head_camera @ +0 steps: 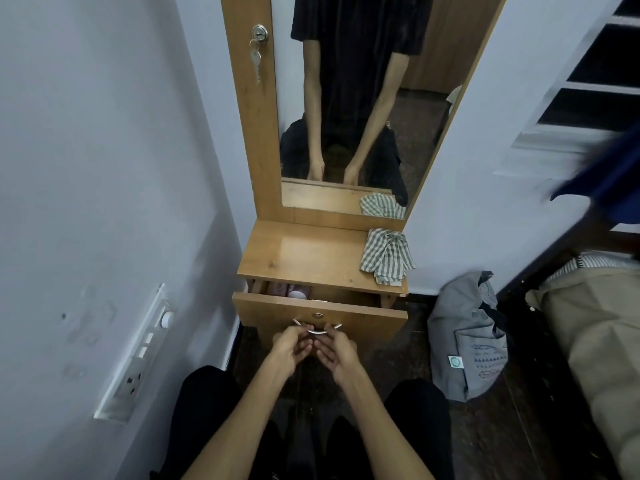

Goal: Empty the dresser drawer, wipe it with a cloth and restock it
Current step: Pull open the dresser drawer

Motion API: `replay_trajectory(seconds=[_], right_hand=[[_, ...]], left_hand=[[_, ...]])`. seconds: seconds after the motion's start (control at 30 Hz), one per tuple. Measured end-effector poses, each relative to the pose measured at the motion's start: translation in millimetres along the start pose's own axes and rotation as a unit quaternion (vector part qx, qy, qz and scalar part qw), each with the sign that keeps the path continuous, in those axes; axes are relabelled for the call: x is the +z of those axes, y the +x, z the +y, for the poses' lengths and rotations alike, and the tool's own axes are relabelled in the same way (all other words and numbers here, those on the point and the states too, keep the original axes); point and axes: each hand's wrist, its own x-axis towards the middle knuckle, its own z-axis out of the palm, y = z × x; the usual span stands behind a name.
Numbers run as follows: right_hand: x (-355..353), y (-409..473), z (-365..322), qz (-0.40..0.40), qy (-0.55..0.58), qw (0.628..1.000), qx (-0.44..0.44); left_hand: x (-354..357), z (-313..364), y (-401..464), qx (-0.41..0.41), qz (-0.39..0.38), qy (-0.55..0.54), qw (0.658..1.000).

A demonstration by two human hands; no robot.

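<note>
The wooden dresser drawer (367,315) stands pulled partly out under the dresser top (304,254). Pink containers (292,290) show through the gap at the drawer's left. A curved metal handle (318,330) sits on the drawer front. My left hand (291,346) has its fingers curled round the handle's left part from below. My right hand (336,349) curls its fingers under the handle's right part. A green-and-white checked cloth (386,256) lies crumpled on the right end of the dresser top.
A tall mirror (363,98) rises above the dresser, with a key in a lock (259,34) on its left frame. A grey bag (465,337) sits on the floor to the right. A wall with a switchboard (138,355) is close on the left.
</note>
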Motion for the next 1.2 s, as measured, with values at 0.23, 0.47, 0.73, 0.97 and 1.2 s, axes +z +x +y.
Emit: replay_trajectory(seconds=[0.23, 0.47, 0.73, 0.97, 1.2], right_hand=[[-21, -28, 33, -0.001, -0.02, 1.0, 0.006], [-39, -54, 65, -0.007, -0.031, 0.999, 0.016], [-55, -81, 96, 0.003, -0.031, 0.999, 0.026], [-62, -94, 114, 0.01, -0.04, 0.998, 0.04], [-65, -101, 118, 0.015, -0.036, 0.999, 0.032]], left_hand=[[-27, -32, -26, 0.003, 0.015, 0.025, 1.0], [-52, -61, -51, 0.002, 0.014, 0.039, 0.999], [-76, -88, -74, -0.012, 0.018, 0.054, 0.998], [-92, -104, -87, -0.036, 0.006, 0.064, 0.997], [-92, -107, -95, -0.031, 0.013, 0.065, 0.997]])
